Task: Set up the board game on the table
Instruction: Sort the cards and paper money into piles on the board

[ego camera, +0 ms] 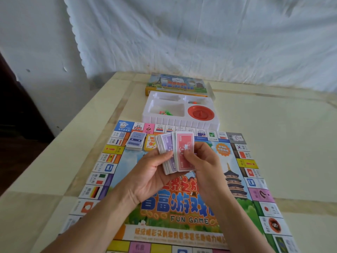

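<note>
Play-money stack (175, 156) held above far centre of board (237, 190), long axis near–far. Left hand (151, 172) cradles purple notes (166, 147); right hand (202, 161) pinches red bundle (185, 143) on stack's right. Judgement: right hand is better placed to draw red bundle off rightward.

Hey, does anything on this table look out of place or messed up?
Nothing spilled or damaged. The blue card deck on the board looks slightly askew, its cards not squared. The banknotes held by the left hand and right hand are split unevenly.

Soft even daylight, slight blur, edges bowed.
</note>
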Tool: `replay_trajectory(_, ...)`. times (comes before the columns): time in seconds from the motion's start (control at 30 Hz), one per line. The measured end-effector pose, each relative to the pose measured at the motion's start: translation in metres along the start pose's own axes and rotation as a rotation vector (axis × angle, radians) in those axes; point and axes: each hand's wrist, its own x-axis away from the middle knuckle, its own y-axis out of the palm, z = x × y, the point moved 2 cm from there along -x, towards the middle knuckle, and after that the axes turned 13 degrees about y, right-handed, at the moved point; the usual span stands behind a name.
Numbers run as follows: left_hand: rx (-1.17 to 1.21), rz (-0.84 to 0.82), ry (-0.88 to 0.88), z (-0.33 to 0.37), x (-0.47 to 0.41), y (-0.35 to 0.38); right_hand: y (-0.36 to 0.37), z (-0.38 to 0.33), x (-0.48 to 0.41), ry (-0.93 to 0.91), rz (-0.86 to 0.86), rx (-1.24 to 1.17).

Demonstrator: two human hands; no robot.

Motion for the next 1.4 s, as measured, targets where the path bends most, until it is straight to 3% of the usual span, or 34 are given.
replay_trajectory(0.2, -0.029, 0.046, 0.016, -0.002, 0.001, 0.001, 0.009, 0.003, 0.004, -0.026, 0.024, 0.109)
replay_trajectory(0.4, -0.206, 0.05, 0.089, -0.006, 0.001, 0.0, 0.018, 0.004, 0.007, -0.119, 0.067, 0.167)
replay_trajectory(0.6, -0.239, 0.022, 0.131, -0.004, 0.002, 0.008, 0.023, -0.001, 0.016, -0.214, 0.042, 0.082)
replay_trajectory(0.73, -0.128, 0.04, 0.112, -0.008, 0.003, 0.013, 0.022, 0.004, 0.017, -0.587, 0.407, 0.773)
replay_trajectory(0.8, -0.113, 0.113, 0.042, -0.009, 0.006, 0.014, 0.033, 0.009, 0.019, -0.726, 0.399, 0.996)
replay_trajectory(0.87, -0.097, 0.204, -0.026, -0.008, 0.007, 0.012, 0.04, 0.011, 0.021, -0.65, 0.311, 0.99)
replay_trajectory(1.0, -0.047, 0.199, 0.039, -0.002, 0.006, 0.01, 0.03, 0.008, 0.018, -0.271, 0.067, 0.653)
replay_trajectory(1.2, -0.019, 0.196, 0.01, -0.003, 0.005, 0.005, 0.02, 0.0, 0.012, -0.111, -0.011, 0.469)
replay_trajectory(1.4, -0.026, 0.183, -0.049, 0.001, 0.004, -0.001, 0.0, -0.006, 0.006, 0.058, -0.078, 0.14)
